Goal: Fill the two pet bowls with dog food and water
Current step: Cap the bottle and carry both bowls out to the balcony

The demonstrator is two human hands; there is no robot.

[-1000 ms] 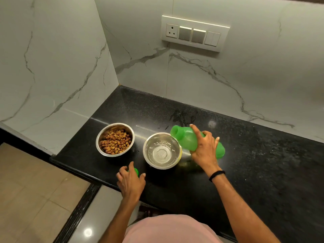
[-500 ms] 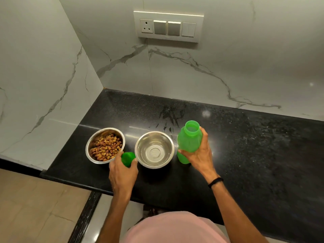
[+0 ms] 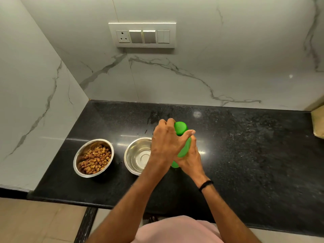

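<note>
Capping: left hand [image 3: 166, 142] grips cap [image 3: 180, 128] atop bottle [image 3: 185, 149], right hand [image 3: 191, 159] grips bottle body, just right of plain bowl [image 3: 126, 155]; kibble bowl [image 3: 75, 160] further left on table [image 3: 245, 155]. Seat cap square, hold bottle steady, twist till snug

Kibble bowl [image 3: 82, 151], steel bowl [image 3: 135, 158] block left; counter [image 3: 254, 163] open right of bottle [image 3: 185, 149].

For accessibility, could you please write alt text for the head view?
A left hand grips the cap of a green bottle on a black countertop while the right hand holds its body. To its left stand a steel bowl, then a bowl of kibble.
</note>
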